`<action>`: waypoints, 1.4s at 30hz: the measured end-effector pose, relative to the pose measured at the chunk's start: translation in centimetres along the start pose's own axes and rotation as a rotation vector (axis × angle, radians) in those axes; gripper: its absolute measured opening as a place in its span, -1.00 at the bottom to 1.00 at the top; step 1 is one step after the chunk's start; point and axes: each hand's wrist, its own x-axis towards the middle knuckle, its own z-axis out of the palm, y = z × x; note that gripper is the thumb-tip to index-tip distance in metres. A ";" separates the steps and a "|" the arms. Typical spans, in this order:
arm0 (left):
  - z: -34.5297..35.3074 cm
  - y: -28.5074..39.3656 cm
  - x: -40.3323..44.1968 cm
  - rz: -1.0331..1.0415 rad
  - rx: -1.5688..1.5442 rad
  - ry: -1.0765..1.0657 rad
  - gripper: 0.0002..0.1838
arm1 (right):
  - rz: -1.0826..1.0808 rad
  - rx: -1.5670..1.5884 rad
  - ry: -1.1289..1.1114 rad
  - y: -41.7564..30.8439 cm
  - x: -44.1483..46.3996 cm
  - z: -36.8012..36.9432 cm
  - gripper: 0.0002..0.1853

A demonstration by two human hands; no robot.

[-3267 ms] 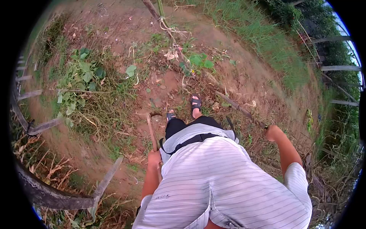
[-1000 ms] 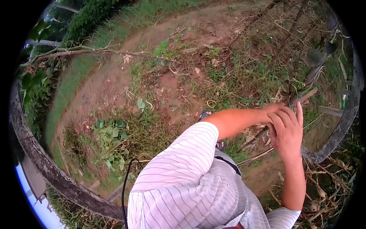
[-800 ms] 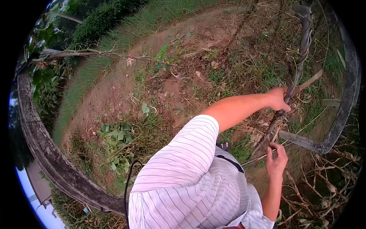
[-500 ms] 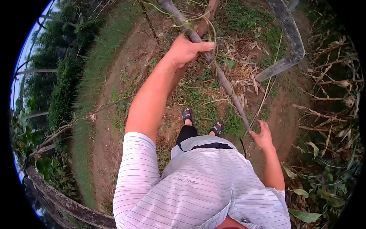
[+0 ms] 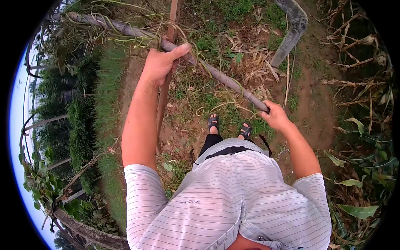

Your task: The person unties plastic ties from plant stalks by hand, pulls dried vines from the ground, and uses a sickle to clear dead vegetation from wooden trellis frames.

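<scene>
A long wooden pole [image 5: 225,78] slants across in front of me, from the upper left down to the right, with thin green vines [image 5: 141,40] wound about it. My left hand [image 5: 160,66] is closed round the pole's middle part, thumb over the top and fingers mostly hidden below. Around the pole's lower right end my right hand [image 5: 276,117] is wrapped. A reddish-brown post [image 5: 163,100] passes just behind and below my left hand; whether it touches the hand or pole I cannot tell.
A grey, bent concrete-looking beam [image 5: 287,43] stands ahead on the right. Dry corn stalks [image 5: 362,62] line the right side, and a grass strip [image 5: 109,83] the left. Dry husks [image 5: 254,68] litter the ground. A weathered log [image 5: 89,228] lies at lower left.
The pole has swung to a flatter slant, its far end moving left in view. My left hand has shifted left and slightly down, while my right hand has risen and now grips the end more fully.
</scene>
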 end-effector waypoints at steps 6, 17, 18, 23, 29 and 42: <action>-0.7 2.0 -1.9 -0.143 0.146 -0.067 -0.46 | -0.231 -0.087 -0.016 -10.8 5.7 -1.7 -0.69; -11.6 -7.0 -9.5 -0.258 -0.056 0.158 -0.48 | -0.236 0.277 -0.055 -21.4 13.8 -0.2 -0.50; -12.2 -7.8 -11.0 -0.248 -0.056 0.172 -0.48 | -0.160 0.260 -0.141 -22.4 13.8 -0.7 -0.47; -14.8 -15.4 -18.9 -0.250 -0.271 0.371 -0.70 | -0.213 0.326 -0.212 -23.9 14.2 -0.8 -0.30; -15.3 -16.5 -25.2 -0.088 -0.372 0.695 -0.78 | -0.375 0.427 -0.247 -25.4 17.0 -0.1 -0.74; -8.7 -4.4 -15.2 0.239 -0.387 0.379 -0.80 | -0.367 0.697 -0.123 -38.7 20.6 3.0 -0.74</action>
